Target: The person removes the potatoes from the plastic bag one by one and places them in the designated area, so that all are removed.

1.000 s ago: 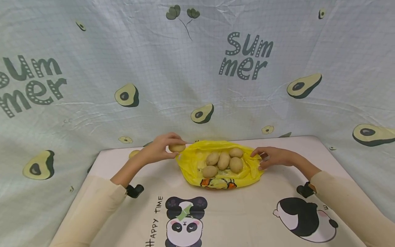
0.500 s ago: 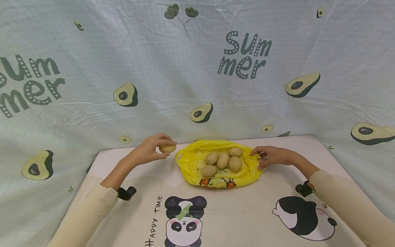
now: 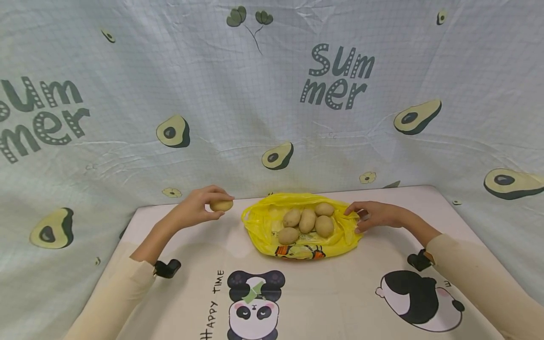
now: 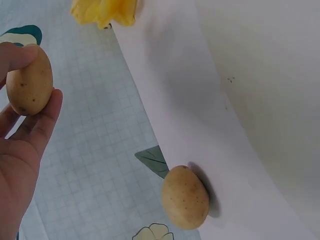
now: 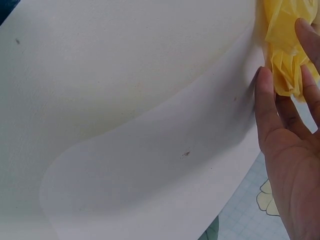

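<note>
My left hand (image 3: pixel 196 208) grips a potato (image 3: pixel 221 205) between thumb and fingers, left of a yellow plastic bag (image 3: pixel 262 242). In the left wrist view this potato (image 4: pixel 31 82) shows against the patterned cloth. A second potato (image 4: pixel 185 197) lies on the table near its back edge; in the head view it is hidden behind my left hand. The bag lies spread wide at its mouth, with several potatoes (image 3: pixel 307 220) inside. My right hand (image 3: pixel 380 215) holds the bag's right edge, where the yellow film (image 5: pixel 287 65) bunches between thumb and fingers.
The pale table (image 3: pixel 331 293) carries printed pandas (image 3: pixel 254 311) and lettering in front of the bag. A cloth (image 3: pixel 229 94) with avocado prints hangs close behind the table's back edge. Black wrist cameras (image 3: pixel 167 268) sit at both cuffs.
My left hand, holding the potato, has drawn back leftward from the bag's left edge. My right hand and the potatoes in the bag have stayed put.
</note>
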`<state>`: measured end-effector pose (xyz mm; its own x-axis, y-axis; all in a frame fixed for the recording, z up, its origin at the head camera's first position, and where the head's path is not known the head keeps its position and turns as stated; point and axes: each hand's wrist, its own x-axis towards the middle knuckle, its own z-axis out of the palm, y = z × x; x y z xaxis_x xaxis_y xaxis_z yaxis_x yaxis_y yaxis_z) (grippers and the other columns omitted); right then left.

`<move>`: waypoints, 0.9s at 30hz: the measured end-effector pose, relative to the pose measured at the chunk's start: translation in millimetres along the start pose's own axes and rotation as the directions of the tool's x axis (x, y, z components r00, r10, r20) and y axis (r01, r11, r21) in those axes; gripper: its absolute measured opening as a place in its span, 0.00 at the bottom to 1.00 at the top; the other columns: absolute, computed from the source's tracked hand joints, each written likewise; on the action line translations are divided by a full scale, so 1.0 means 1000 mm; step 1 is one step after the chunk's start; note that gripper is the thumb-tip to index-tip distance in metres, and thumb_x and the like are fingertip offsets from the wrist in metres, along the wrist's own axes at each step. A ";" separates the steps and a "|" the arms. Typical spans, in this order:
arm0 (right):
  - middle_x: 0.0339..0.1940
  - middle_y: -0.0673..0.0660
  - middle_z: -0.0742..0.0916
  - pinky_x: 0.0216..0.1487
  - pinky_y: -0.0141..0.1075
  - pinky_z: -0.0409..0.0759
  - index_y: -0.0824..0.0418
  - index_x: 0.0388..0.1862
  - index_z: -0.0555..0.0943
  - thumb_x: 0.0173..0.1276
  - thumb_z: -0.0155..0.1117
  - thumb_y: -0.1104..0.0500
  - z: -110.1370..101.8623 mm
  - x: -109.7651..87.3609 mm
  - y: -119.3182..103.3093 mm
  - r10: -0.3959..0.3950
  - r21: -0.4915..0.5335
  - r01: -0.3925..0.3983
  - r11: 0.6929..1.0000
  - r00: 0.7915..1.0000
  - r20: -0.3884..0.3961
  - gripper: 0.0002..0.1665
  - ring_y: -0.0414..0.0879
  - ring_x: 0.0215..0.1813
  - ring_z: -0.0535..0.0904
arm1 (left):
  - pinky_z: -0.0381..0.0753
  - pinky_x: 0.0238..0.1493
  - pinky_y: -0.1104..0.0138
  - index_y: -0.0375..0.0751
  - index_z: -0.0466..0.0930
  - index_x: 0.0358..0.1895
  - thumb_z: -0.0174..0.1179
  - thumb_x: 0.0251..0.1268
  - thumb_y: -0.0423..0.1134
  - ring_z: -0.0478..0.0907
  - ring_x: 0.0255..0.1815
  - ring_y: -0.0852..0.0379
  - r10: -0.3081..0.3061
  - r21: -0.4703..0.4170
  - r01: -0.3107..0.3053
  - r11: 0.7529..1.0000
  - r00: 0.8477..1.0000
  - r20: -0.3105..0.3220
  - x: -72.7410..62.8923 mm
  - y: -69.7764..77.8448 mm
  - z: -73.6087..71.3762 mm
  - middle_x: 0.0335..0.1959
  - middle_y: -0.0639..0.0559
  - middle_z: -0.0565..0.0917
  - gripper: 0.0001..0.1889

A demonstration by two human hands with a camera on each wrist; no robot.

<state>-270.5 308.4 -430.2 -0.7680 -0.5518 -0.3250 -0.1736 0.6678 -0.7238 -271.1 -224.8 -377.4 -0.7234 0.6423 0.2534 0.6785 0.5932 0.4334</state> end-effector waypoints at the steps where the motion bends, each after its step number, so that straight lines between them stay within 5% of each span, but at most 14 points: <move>1: 0.70 0.68 0.73 0.67 0.58 0.73 0.62 0.67 0.74 0.65 0.74 0.54 0.000 0.000 0.000 0.000 0.002 0.000 1.000 1.000 0.000 0.34 0.66 0.68 0.71 | 0.81 0.44 0.58 0.44 0.87 0.56 0.71 0.58 0.30 0.79 0.44 0.53 -0.007 0.000 0.007 1.000 1.000 0.001 -0.001 -0.001 0.000 0.51 0.48 0.83 0.21; 14: 0.70 0.65 0.74 0.68 0.58 0.71 0.60 0.66 0.75 0.62 0.77 0.52 -0.001 0.003 0.005 0.030 -0.016 -0.030 0.999 0.999 -0.013 0.36 0.64 0.69 0.71 | 0.80 0.46 0.53 0.43 0.87 0.57 0.72 0.59 0.30 0.80 0.48 0.49 -0.018 0.005 0.018 1.000 0.999 0.047 -0.006 -0.021 -0.004 0.54 0.45 0.84 0.21; 21: 0.70 0.65 0.74 0.68 0.59 0.70 0.60 0.66 0.75 0.62 0.76 0.52 0.000 0.002 0.005 0.030 -0.007 -0.030 1.000 0.999 -0.011 0.36 0.65 0.69 0.71 | 0.82 0.47 0.59 0.44 0.87 0.54 0.75 0.55 0.30 0.81 0.46 0.53 -0.025 -0.043 0.029 0.999 0.996 0.085 -0.007 -0.034 -0.006 0.52 0.49 0.86 0.21; 27: 0.70 0.67 0.74 0.68 0.59 0.71 0.62 0.67 0.74 0.63 0.75 0.53 0.001 0.000 0.000 0.015 -0.009 -0.015 1.000 1.000 -0.006 0.35 0.65 0.68 0.71 | 0.81 0.54 0.50 0.41 0.86 0.54 0.75 0.55 0.27 0.81 0.50 0.49 -0.051 -0.067 0.059 0.996 0.992 0.115 -0.008 -0.047 -0.006 0.52 0.49 0.85 0.21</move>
<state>-270.3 307.7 -430.8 -0.7743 -0.5387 -0.3320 -0.1675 0.6805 -0.7134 -298.0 -260.6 -395.0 -0.7376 0.6627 0.1293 0.6243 0.5965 0.5044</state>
